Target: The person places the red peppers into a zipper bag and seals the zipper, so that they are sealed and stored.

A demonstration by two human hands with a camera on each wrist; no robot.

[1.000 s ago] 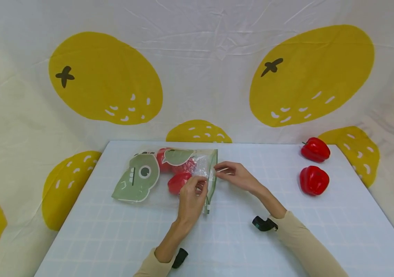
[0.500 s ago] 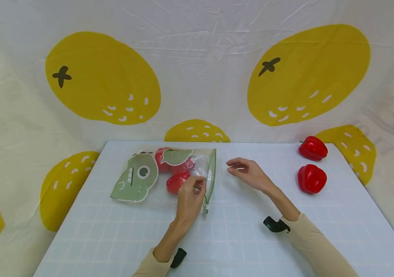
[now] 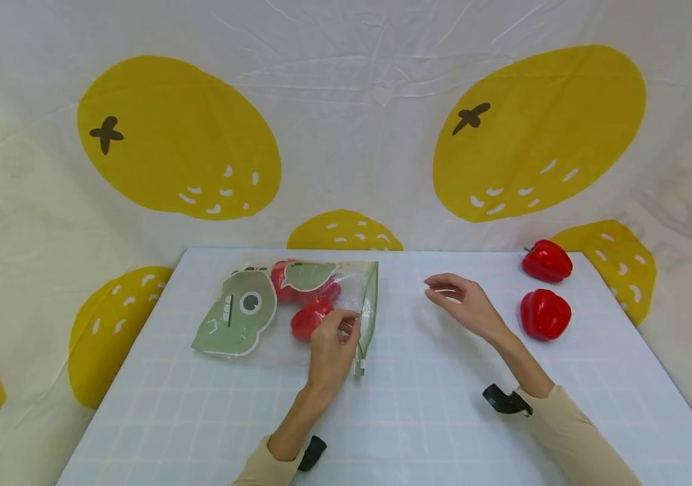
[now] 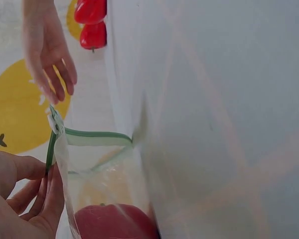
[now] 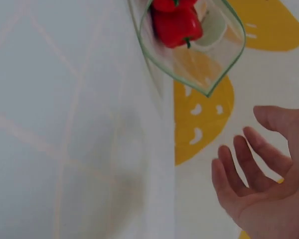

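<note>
A clear zip bag (image 3: 242, 314) with a green cartoon animal print lies on its side at the table's left, red bell peppers (image 3: 311, 320) inside it. My left hand (image 3: 335, 347) pinches the green-edged rim (image 4: 97, 134) between thumb and fingers. Seen from the right wrist, the bag's mouth (image 5: 209, 92) gapes wide. My right hand (image 3: 467, 307) hovers over the table between the bag and two loose peppers, its fingers relaxed with nothing in them. Of these, one red bell pepper (image 3: 547, 261) lies at the back right and another red bell pepper (image 3: 545, 314) just in front of it.
The table (image 3: 431, 418) has a pale blue cover with a faint white grid. Behind it hangs a white cloth (image 3: 358, 148) with large yellow fruit prints. A black wrist camera (image 3: 506, 399) sits by the right sleeve.
My right hand has left the bag's mouth and moved right towards the loose peppers. The left hand keeps its pinch on the rim, and the bag has stayed in place.
</note>
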